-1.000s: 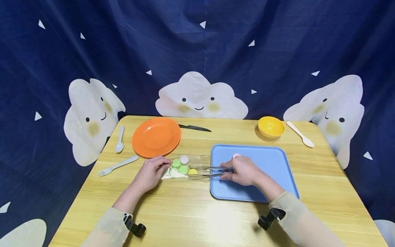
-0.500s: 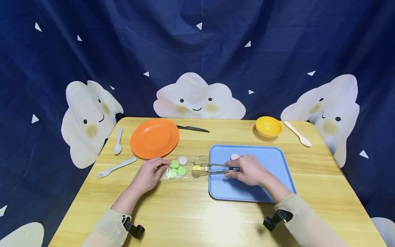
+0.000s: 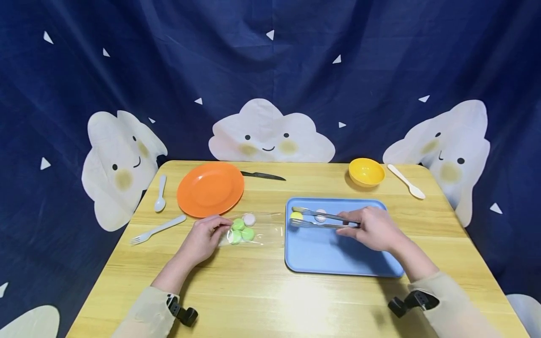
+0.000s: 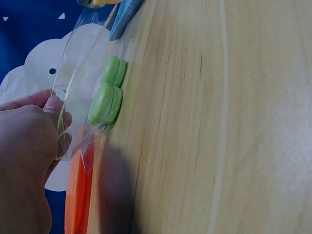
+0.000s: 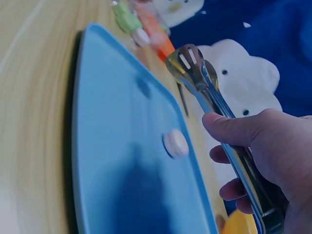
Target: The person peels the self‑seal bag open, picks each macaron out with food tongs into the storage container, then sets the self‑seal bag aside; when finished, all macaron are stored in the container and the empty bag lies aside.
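Note:
My left hand pinches the end of a clear plastic bag lying on the table. Inside are green macarons and a pale one; two green ones show clearly in the left wrist view. In my right hand is a pair of metal tongs, held over the blue tray. A yellow macaron sits between the tong tips; those tips mostly hide it in the right wrist view. On the tray lies a pale pink macaron.
Behind the bag stands an orange plate, with a black knife beside it. A light spoon and fork lie at the left. Beyond the tray are a yellow bowl and a white spoon.
My right hand has drawn the tongs rightward out of the bag with the yellow macaron, bringing it over the tray's left part. The left hand stays on the bag.

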### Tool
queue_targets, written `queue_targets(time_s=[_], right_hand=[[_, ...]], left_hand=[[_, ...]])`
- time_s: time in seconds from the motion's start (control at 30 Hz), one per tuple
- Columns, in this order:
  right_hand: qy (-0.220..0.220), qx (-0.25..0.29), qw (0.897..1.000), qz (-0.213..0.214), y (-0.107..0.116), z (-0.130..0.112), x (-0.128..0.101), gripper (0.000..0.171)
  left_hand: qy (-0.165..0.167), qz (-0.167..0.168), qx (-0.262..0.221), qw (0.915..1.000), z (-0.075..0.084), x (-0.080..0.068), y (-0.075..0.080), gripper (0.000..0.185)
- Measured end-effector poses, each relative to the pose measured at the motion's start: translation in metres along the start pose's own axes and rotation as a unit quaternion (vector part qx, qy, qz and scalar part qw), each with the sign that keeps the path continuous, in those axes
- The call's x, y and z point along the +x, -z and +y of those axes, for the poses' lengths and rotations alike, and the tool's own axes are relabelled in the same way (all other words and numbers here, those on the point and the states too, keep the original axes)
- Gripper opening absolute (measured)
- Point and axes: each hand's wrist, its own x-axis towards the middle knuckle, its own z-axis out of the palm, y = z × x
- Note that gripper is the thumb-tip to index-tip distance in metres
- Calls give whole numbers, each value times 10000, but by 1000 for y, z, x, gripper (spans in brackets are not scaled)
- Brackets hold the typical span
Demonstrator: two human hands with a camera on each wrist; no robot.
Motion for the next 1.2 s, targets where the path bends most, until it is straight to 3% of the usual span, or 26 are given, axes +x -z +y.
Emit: queue_targets(time_s=[0.27, 0.4, 0.7, 1.07, 1.2], right_hand=[[-373, -201, 9986, 326, 21, 26, -24, 35], [-828, -320, 9952, 402, 28, 38, -38, 42], [-1384, -487, 9887, 299, 24, 59, -63, 53], [-1921, -308, 9809, -30, 14, 64, -71, 72], [-1702, -187, 9852, 70, 16, 53, -65, 69]], left_hand=[[-10, -2, 43, 10000, -2, -1, 0, 18], [-26, -8, -12, 10000, 0, -1, 0, 17], [16, -34, -81, 10000, 1, -1, 1, 17], [-17, -34, -84, 10000, -1, 0, -2, 18], [18, -49, -79, 10000, -1, 1, -1, 18]])
